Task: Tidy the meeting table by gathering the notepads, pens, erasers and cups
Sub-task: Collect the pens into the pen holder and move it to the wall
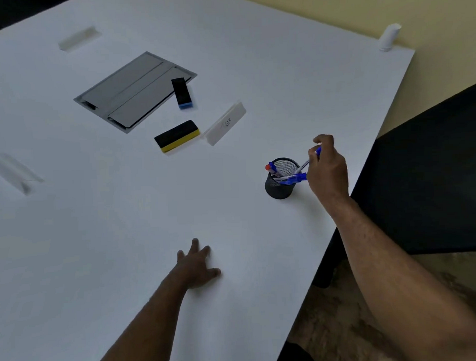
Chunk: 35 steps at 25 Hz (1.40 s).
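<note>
I see my right hand (326,166) just beside the black mesh pen cup (281,180), fingers pinched around blue pens (296,178) whose tips sit inside it. My left hand (198,265) lies released, flat on the white worktop (125,238), nearer me than the cup. Beyond the cup lie a yellow-backed eraser (176,135) and a blue-backed eraser (182,93), apart from each other.
</note>
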Each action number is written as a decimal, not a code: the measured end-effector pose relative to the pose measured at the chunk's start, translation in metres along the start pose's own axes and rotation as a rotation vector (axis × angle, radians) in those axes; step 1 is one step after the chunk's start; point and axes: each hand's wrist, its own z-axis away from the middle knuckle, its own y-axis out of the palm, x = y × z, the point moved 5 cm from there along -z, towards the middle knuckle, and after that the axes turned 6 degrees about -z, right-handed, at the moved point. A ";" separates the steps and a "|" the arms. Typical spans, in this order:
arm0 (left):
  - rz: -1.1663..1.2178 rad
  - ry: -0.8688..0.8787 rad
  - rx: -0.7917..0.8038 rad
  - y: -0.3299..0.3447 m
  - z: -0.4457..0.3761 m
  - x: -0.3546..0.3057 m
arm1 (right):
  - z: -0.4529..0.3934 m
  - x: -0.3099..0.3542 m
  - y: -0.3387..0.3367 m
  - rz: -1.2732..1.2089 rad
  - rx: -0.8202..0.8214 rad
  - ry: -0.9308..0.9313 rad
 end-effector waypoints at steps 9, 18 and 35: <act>0.075 -0.033 -0.048 0.003 0.004 0.014 | -0.003 -0.011 0.055 0.367 0.408 -0.005; 0.075 -0.063 -0.067 0.008 0.010 0.023 | 0.080 0.043 0.057 0.025 0.016 -0.516; 0.069 -0.031 -0.603 -0.017 0.122 -0.008 | 0.208 0.057 0.068 0.204 0.695 -0.445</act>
